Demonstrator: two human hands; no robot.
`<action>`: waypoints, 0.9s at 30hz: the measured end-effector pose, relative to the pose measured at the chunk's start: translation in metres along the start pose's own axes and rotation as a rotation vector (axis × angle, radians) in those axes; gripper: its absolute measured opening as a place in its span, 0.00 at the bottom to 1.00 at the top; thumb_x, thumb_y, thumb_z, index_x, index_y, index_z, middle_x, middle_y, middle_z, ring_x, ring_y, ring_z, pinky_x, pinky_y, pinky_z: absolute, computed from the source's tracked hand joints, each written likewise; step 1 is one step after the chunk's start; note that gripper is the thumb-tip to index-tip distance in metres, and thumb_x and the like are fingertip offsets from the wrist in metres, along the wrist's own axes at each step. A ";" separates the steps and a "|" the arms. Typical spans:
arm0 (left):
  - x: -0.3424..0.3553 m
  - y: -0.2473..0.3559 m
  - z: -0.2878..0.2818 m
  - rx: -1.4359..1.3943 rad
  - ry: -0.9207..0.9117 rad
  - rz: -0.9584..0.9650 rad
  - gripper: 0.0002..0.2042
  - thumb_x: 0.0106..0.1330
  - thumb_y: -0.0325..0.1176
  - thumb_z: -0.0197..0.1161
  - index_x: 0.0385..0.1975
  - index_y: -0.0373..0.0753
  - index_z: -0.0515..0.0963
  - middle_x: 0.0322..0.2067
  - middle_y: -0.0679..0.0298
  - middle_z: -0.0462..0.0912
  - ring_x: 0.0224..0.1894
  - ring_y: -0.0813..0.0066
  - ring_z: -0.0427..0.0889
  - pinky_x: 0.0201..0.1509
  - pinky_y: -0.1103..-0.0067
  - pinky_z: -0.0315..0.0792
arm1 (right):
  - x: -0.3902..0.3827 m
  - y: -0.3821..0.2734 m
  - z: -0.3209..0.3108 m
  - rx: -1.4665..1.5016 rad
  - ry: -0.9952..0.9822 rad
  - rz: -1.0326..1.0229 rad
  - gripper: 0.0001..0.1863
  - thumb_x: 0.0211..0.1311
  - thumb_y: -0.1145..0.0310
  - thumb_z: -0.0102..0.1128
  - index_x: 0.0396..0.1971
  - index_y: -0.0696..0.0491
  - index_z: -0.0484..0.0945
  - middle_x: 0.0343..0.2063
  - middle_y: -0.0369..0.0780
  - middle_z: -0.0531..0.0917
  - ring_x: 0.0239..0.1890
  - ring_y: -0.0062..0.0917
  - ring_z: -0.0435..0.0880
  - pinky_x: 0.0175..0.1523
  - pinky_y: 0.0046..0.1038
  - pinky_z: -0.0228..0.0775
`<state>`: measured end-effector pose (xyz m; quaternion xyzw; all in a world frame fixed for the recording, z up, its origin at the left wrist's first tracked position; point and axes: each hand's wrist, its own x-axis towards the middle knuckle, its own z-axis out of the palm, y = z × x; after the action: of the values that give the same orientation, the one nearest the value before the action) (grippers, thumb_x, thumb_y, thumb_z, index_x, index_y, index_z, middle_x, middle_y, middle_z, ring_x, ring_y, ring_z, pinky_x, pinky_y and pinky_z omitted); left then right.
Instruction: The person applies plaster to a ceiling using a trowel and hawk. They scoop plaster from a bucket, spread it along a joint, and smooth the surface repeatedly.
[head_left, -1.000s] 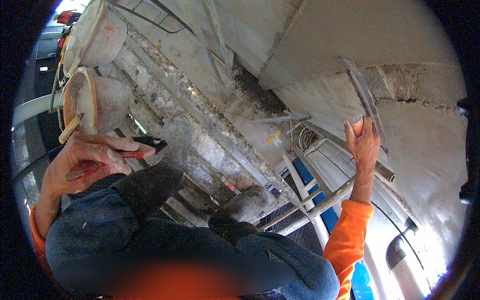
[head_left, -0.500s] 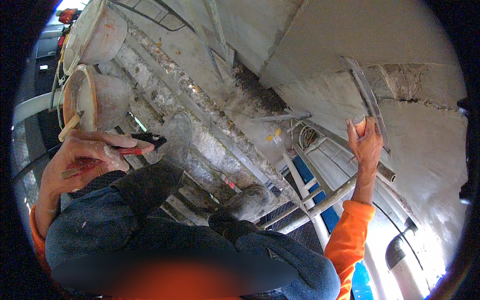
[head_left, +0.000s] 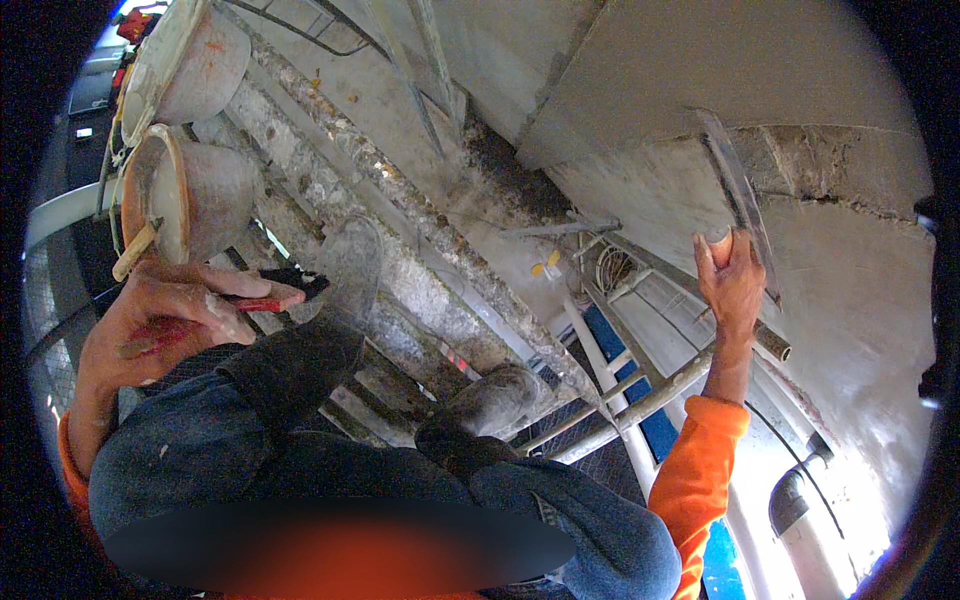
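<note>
My right hand (head_left: 737,285) is wrapped round the handle of a plastering trowel (head_left: 738,190). The trowel's long steel blade lies along the grey plastered wall (head_left: 850,290), just below a rough, cracked band. In my left hand (head_left: 160,320) is a brush (head_left: 262,304) with a red handle and black bristles, held above my left thigh. Close beyond that hand stands a plaster-smeared bucket (head_left: 215,195), with a wooden handle (head_left: 138,250) sticking out over its rim.
A second bucket (head_left: 208,75) stands farther off at the left. Beneath my boots run crusted planks (head_left: 400,225) with gaps between them. Metal scaffold tubes (head_left: 640,415) stand between the planks and the wall. A grey pipe elbow (head_left: 790,500) is at the lower right.
The trowel blade has tilted slightly and its upper end sits a little farther right. My left hand keeps its hold on the brush, almost still.
</note>
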<state>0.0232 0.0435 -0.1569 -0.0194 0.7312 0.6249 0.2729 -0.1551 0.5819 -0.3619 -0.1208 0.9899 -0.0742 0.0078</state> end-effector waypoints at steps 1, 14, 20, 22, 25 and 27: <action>0.000 0.000 -0.002 0.012 -0.008 -0.003 0.04 0.68 0.24 0.65 0.40 0.37 0.84 0.62 0.49 0.79 0.63 0.35 0.78 0.69 0.42 0.68 | 0.002 -0.001 0.004 -0.018 -0.034 0.016 0.26 0.62 0.48 0.72 0.45 0.56 0.78 0.34 0.55 0.85 0.39 0.56 0.86 0.41 0.50 0.77; -0.004 -0.002 -0.016 0.120 -0.122 -0.042 0.06 0.71 0.25 0.63 0.43 0.35 0.83 0.64 0.45 0.77 0.65 0.32 0.75 0.70 0.41 0.65 | 0.005 0.003 0.020 -0.008 0.001 -0.061 0.24 0.63 0.49 0.72 0.40 0.55 0.75 0.32 0.54 0.85 0.37 0.56 0.85 0.39 0.50 0.76; -0.002 -0.005 -0.012 0.048 -0.074 -0.001 0.06 0.71 0.25 0.62 0.44 0.35 0.82 0.64 0.44 0.76 0.65 0.32 0.75 0.70 0.41 0.65 | 0.012 -0.004 0.039 -0.017 -0.032 -0.034 0.25 0.63 0.47 0.71 0.42 0.55 0.75 0.32 0.56 0.85 0.37 0.56 0.85 0.39 0.51 0.76; -0.001 -0.006 -0.011 0.041 -0.065 -0.001 0.06 0.71 0.25 0.62 0.44 0.35 0.82 0.64 0.44 0.76 0.65 0.32 0.75 0.70 0.41 0.66 | 0.008 0.001 0.034 -0.012 -0.047 -0.005 0.25 0.63 0.48 0.71 0.42 0.55 0.75 0.31 0.56 0.85 0.37 0.56 0.85 0.40 0.51 0.77; 0.000 -0.006 -0.011 0.027 -0.052 0.002 0.06 0.71 0.24 0.62 0.43 0.35 0.83 0.64 0.44 0.76 0.65 0.32 0.76 0.69 0.41 0.67 | 0.004 0.008 0.032 -0.026 0.031 -0.067 0.26 0.62 0.44 0.70 0.44 0.52 0.76 0.31 0.52 0.87 0.34 0.53 0.88 0.38 0.51 0.79; 0.000 -0.006 -0.012 0.022 -0.050 0.004 0.06 0.70 0.24 0.62 0.43 0.35 0.83 0.64 0.44 0.76 0.65 0.32 0.76 0.69 0.42 0.67 | 0.006 0.007 0.037 -0.025 0.015 -0.090 0.27 0.62 0.44 0.70 0.44 0.52 0.76 0.31 0.52 0.87 0.34 0.53 0.88 0.38 0.51 0.79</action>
<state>0.0209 0.0316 -0.1614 0.0004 0.7309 0.6178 0.2899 -0.1618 0.5818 -0.3996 -0.1646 0.9843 -0.0631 -0.0045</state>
